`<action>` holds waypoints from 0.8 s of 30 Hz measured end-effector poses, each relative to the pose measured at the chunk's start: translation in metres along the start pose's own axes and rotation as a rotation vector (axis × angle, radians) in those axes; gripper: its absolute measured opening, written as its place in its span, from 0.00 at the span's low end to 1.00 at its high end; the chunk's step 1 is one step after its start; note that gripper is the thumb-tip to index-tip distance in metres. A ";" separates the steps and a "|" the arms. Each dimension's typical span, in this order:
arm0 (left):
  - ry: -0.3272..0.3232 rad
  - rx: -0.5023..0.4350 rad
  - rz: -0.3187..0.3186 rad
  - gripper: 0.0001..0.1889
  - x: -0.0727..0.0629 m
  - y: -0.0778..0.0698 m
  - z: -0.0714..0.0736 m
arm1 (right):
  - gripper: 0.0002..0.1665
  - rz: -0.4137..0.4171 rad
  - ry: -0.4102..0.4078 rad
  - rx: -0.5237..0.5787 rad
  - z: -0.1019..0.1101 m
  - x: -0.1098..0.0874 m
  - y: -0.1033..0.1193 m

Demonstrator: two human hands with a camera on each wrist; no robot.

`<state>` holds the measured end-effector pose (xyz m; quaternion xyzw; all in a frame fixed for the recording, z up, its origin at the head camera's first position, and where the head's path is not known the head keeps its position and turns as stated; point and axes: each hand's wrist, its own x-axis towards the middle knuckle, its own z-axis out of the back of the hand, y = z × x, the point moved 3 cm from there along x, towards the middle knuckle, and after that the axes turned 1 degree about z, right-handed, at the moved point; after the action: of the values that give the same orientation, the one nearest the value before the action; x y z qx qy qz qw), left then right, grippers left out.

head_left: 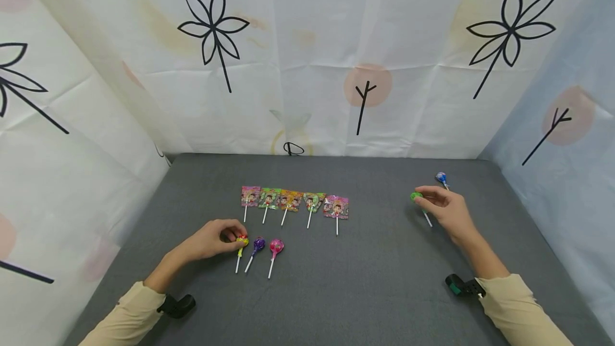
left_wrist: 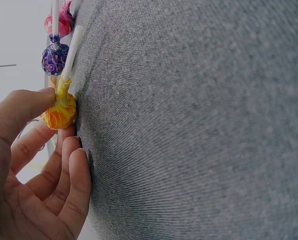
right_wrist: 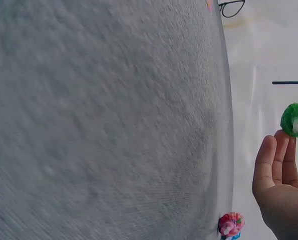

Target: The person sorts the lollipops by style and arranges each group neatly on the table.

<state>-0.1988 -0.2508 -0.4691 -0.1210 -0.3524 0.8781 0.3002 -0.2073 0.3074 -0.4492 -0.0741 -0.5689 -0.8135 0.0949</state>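
Observation:
My left hand point(head_left: 213, 238) pinches a yellow lollipop point(head_left: 243, 241) by its wrapped head between thumb and fingers; its white stick points toward the near edge. In the left wrist view, the thumb lies at the neck of the yellow wrapper point(left_wrist: 60, 114). Beside it lie a purple lollipop point(head_left: 259, 244) and a pink lollipop point(head_left: 276, 246). On the right side, my right hand point(head_left: 447, 212) holds a green lollipop point(head_left: 416, 196) at the head with thumb and fingertips, stick slanting down. The right wrist view shows the green wrapper point(right_wrist: 292, 120) held up off the grey cloth.
Several flat-packed lollipops point(head_left: 290, 200) lie in a row at the middle back. A blue lollipop point(head_left: 441, 177) lies behind my right hand. A red-pink wrapped head point(right_wrist: 231, 224) shows low in the right wrist view. Patterned white curtains point(head_left: 307, 41) surround the grey table point(head_left: 365, 292).

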 end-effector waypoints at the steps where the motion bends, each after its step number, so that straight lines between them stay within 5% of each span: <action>1: 0.001 -0.001 0.002 0.06 0.000 0.000 0.000 | 0.21 -0.004 0.008 0.002 -0.001 -0.002 0.000; 24: 0.006 -0.001 0.015 0.06 -0.001 0.000 0.000 | 0.16 0.020 0.203 0.134 -0.052 -0.015 0.015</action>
<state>-0.1983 -0.2516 -0.4694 -0.1263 -0.3511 0.8799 0.2943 -0.1898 0.2551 -0.4568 0.0093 -0.6088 -0.7759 0.1649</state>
